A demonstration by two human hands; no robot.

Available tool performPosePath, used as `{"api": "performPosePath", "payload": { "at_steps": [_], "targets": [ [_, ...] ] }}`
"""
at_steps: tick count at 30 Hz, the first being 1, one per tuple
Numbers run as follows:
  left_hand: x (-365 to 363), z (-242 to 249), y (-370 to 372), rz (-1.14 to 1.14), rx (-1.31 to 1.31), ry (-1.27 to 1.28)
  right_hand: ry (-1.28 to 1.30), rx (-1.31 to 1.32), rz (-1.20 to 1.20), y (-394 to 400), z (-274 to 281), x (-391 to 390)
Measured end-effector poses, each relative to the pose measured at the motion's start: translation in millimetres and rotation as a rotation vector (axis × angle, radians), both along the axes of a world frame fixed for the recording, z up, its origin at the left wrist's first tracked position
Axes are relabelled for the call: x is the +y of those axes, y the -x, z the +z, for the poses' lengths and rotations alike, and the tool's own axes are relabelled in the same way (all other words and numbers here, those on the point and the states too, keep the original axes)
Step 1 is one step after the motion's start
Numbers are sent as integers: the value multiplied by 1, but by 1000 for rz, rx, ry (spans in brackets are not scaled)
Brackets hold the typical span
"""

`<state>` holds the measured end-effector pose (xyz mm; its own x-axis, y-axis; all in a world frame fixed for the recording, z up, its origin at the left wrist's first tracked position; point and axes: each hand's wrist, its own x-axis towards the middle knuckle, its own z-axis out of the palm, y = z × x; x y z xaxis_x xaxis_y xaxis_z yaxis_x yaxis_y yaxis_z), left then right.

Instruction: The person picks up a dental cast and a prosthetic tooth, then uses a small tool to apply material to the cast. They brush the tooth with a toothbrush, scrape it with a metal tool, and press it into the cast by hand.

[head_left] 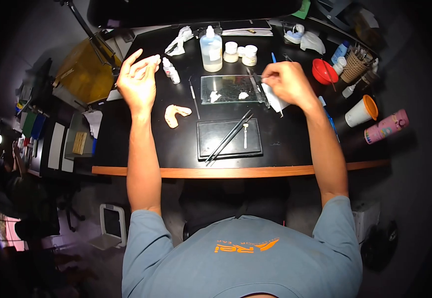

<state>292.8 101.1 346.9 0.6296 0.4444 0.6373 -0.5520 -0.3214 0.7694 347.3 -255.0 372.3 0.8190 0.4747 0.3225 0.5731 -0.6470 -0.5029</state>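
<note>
My left hand (139, 84) is raised over the left of the table, beside a small white dropper bottle (171, 72). Its thumb and a finger pinch together, another finger points up, and glare hides what the tips hold. Over a white tissue (275, 102), my right hand (289, 85) has its fingers curled and closed; what they hold is hidden. Slim dark-handled tools (258, 89) lie beside its fingertips. A glass slab (230, 85) carries two small white heaps. Below my left hand are a tan dental arch model (176, 115) and a thin metal dental instrument (194, 97).
A black block (206, 131) bears tweezers (228, 139) and a small pale-headed piece. Behind the slab stand a clear bottle (212, 52) and small jars (249, 55). On the right are a red bowl (324, 71), an orange-rimmed cup (360, 113) and a pink bottle (387, 127).
</note>
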Motion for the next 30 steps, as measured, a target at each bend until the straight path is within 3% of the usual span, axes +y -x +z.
{"api": "performPosePath", "payload": {
  "at_steps": [4, 10, 16, 20, 25, 30],
  "targets": [
    [0, -1, 0, 8, 17, -5, 103, -33, 300, -2, -13, 72],
    [-8, -3, 1, -127, 21, -37, 355, -74, 483, 1, -43, 152],
    [-19, 2, 7, -222, -8, -79, 387, -143, 526, -6, -45, 165],
    [-22, 0, 7, -244, -24, -86, 494, -458, 705, -13, -51, 159],
    [-23, 1, 8, -216, -28, -77, 414, -584, 714, -20, -52, 152],
    [-33, 1, 9, -237, -45, -68, -19, -716, 577, -5, -37, 123]
  ]
}}
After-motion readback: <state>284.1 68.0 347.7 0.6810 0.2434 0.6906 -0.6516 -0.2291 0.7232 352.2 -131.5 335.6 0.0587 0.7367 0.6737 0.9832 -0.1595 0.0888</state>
